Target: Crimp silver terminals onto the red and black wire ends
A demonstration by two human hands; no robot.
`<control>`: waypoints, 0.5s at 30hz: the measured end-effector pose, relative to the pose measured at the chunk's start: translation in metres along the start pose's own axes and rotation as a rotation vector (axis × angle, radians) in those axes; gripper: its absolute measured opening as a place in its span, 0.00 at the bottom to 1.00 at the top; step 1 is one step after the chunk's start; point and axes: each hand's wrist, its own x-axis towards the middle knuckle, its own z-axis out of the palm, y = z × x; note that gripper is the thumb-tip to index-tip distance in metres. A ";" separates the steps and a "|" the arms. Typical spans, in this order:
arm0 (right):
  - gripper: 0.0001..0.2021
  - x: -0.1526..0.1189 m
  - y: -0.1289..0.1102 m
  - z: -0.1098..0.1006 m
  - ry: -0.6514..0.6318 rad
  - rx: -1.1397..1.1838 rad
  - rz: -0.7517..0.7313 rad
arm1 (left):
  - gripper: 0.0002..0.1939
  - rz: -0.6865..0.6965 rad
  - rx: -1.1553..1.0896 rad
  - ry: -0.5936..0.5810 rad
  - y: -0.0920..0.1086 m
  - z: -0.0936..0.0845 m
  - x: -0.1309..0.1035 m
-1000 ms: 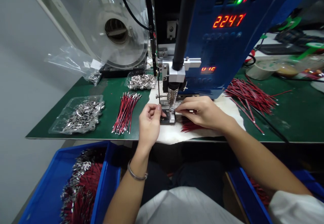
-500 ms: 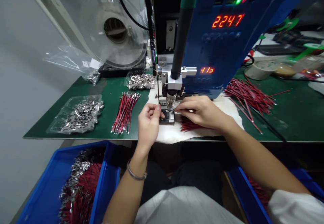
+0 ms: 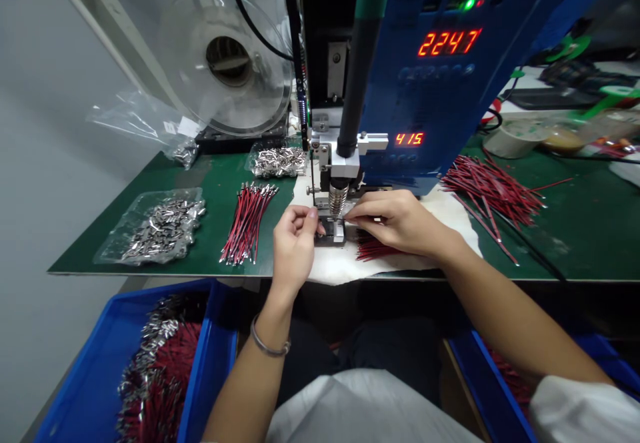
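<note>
My left hand is closed, thumb and finger pinched at the left side of a small metal fixture under the machine's spring-wrapped press head. What sits in that pinch is too small to make out. From the right, my right hand reaches in with its fingertips pinched close to the same fixture; whatever they grip is hidden. Beneath the right hand lies a bundle of red and black wires on a white cloth. The blue machine shows lit red digits, 2247 and 415.
On the green table to the left lie a wire bundle with metal ends and bags of metal terminals. More red wires are heaped at right. Blue bins stand below the table edge. A clear reel stands behind.
</note>
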 end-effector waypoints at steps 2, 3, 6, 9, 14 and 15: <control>0.08 0.000 0.000 0.000 0.001 0.001 0.001 | 0.10 0.002 -0.007 -0.002 0.000 0.000 0.000; 0.08 0.000 0.000 0.000 0.001 0.001 0.001 | 0.10 0.002 -0.010 -0.003 0.000 0.000 0.000; 0.08 0.000 0.000 0.000 0.008 0.000 -0.002 | 0.10 0.002 -0.015 -0.005 0.000 0.000 0.000; 0.08 0.000 0.001 0.001 0.009 0.000 -0.002 | 0.10 0.001 -0.013 -0.003 0.000 0.000 0.000; 0.08 -0.001 0.000 0.001 0.015 0.004 -0.007 | 0.10 -0.003 -0.021 -0.002 0.000 0.000 0.000; 0.08 -0.001 0.000 0.002 0.019 0.003 -0.008 | 0.11 -0.004 -0.026 -0.003 0.000 0.000 0.000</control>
